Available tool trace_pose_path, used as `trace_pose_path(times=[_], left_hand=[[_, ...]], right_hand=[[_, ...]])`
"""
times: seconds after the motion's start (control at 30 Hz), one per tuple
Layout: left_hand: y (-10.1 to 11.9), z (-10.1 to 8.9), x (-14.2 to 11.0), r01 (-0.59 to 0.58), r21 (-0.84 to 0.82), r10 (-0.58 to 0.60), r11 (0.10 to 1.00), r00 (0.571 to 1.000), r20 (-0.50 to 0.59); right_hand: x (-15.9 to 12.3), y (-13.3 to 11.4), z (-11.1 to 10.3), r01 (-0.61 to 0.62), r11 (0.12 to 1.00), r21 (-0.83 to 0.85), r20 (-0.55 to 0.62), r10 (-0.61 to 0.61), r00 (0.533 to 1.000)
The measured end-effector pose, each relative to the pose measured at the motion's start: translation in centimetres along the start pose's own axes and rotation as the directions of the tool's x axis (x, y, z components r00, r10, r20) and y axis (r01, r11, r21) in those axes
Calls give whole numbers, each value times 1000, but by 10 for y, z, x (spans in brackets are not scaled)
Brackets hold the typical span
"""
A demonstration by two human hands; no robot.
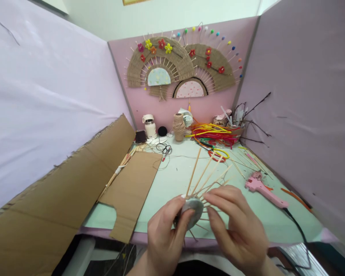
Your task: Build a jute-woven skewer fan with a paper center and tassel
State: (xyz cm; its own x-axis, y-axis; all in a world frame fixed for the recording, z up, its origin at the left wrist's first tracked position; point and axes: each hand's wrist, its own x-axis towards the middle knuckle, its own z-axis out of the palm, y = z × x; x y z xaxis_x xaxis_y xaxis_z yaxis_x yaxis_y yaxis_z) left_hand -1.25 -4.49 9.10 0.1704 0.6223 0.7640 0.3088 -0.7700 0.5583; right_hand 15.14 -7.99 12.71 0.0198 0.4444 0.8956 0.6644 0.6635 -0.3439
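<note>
Near the table's front edge, my left hand [168, 224] is closed round a small grey-green disc [194, 211], its thumb on the disc's face. Thin wooden sticks [193, 172] fan out from the disc's edge, upward and to the right, like a fan frame. My right hand [235, 224] is at the right side of the disc, thumb and fingers pinched close to the stick bases. A thin strand of twine [218, 183] crosses the sticks by its fingertips. What lies right between those fingertips is partly hidden.
A pink glue gun [266, 191] with a cord lies at right. Cardboard sheets [138, 180] are at left. At the back stand a twine spool [178, 128], a white bottle [150, 126], scissors [217, 155] and red and yellow pipe cleaners [212, 132]. Two decorated fans [161, 57] hang on the pink panel.
</note>
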Motion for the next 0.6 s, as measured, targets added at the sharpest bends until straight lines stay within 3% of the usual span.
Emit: trace_pose_path(times=[0.13,0.27,0.37,0.43,0.53,0.6], left_hand=[[-2,2,-3,60,-45,-59,997,998,7],[-5,-4,0,192,-75,-195,978,980,-37],[-10,-12,6,347,-140,-357,927,932,-57],[-14,-15,12,396,-203,-416,895,907,-65],[-18,-17,18,432,-266,-460,862,887,-49],[-19,-15,20,451,-281,-476,847,879,-22]], right_hand=[[-5,9,-16,-55,998,-24,-138,51,989],[-11,44,-43,-180,954,-241,-302,103,948],[-22,92,-75,-398,792,-463,-301,282,911],[-36,125,-96,-451,665,-595,-165,448,879],[-59,162,-116,-462,406,-788,-47,709,704],[-71,176,-120,-423,325,-846,3,796,605]])
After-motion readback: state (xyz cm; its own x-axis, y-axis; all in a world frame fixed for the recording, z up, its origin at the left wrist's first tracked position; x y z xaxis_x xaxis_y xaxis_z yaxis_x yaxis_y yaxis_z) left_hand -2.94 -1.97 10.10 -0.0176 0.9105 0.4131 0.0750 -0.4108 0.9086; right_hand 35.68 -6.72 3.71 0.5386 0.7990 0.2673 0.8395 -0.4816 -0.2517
